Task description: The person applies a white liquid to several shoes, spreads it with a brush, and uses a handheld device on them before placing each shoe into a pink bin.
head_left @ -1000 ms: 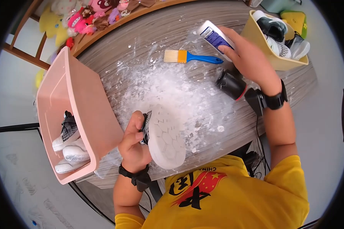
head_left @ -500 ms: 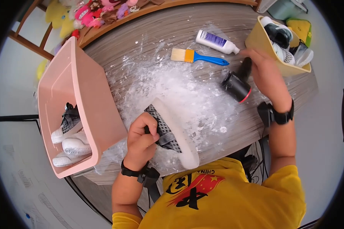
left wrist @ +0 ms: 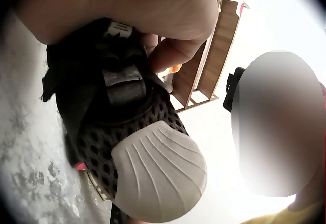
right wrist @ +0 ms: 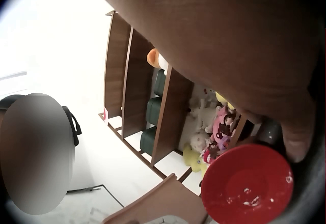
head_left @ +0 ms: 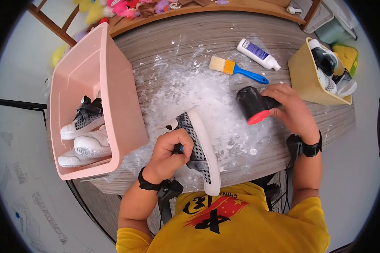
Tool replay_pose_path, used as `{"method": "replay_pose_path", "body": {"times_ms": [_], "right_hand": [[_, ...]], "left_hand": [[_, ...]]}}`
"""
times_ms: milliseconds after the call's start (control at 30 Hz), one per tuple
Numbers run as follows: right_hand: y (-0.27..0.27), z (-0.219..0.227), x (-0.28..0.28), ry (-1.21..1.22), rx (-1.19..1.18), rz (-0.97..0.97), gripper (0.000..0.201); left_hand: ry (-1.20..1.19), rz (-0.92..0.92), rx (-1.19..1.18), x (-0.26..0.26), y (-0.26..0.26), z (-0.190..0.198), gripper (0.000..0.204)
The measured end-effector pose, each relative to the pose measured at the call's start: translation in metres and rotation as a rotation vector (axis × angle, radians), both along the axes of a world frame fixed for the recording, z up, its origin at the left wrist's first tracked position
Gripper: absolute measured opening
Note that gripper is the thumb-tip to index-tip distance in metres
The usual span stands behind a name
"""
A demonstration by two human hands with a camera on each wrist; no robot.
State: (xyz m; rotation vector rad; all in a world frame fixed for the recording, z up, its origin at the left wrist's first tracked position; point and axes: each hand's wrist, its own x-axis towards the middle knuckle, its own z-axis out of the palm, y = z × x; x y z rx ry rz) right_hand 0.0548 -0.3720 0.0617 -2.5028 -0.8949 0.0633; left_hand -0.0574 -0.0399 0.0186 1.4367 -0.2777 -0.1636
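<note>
My left hand (head_left: 169, 152) grips a small sneaker (head_left: 204, 158) at its ankle opening, above the near part of the table. The shoe has a black mesh upper, a strap and a white sole, and stands tilted on its side. Its ridged white toe cap (left wrist: 162, 175) faces the left wrist camera. My right hand (head_left: 294, 110) holds a black hair dryer (head_left: 250, 103) by the handle, fingers curled around it. The dryer's red end (right wrist: 247, 186) shows white specks. Beyond it lie a white bottle (head_left: 257, 53) with a purple label and a blue-handled paintbrush (head_left: 238, 71).
White powder (head_left: 194, 90) covers the table's middle. At left, a pink bin (head_left: 128, 105) lies on its side with several shoes in it. A yellow bin (head_left: 302, 63) holding more shoes stands at right. A wooden shelf (head_left: 207, 9) with plush toys borders the far edge.
My right hand has set down the white bottle and taken hold of the hair dryer. My left hand has turned the sneaker from sole-facing to side-on. The head view has shifted.
</note>
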Motion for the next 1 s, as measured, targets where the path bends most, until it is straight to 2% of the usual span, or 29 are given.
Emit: {"method": "replay_pose_path", "body": {"times_ms": [100,200,300,533,633,733,1000], "right_hand": [[0.019,0.010,-0.004,0.055,0.259,0.066,0.034],[0.033,0.014,-0.008,0.440,0.489,-0.043,0.031],[0.045,0.000,-0.012,0.997,0.844,-0.116,0.033],[0.038,-0.010,-0.011,1.301,0.907,-0.134,0.034],[0.039,-0.014,-0.013,1.232,0.970,-0.132,0.034],[0.043,-0.019,-0.016,1.059,0.984,-0.117,0.036],[0.046,-0.017,-0.024,0.888,0.936,-0.108,0.033]], "left_hand": [[0.049,-0.017,-0.015,-0.001,-0.003,0.008,0.017],[0.058,-0.061,0.000,0.001,-0.004,0.010,0.019],[0.023,-0.122,0.029,0.004,0.001,0.008,0.021],[-0.044,-0.244,0.055,0.008,0.000,0.003,0.023],[-0.028,-0.270,0.061,0.011,-0.001,0.005,0.022],[-0.055,-0.258,0.094,0.011,-0.001,0.004,0.022],[-0.073,-0.264,0.105,0.011,-0.003,0.004,0.021]]}}
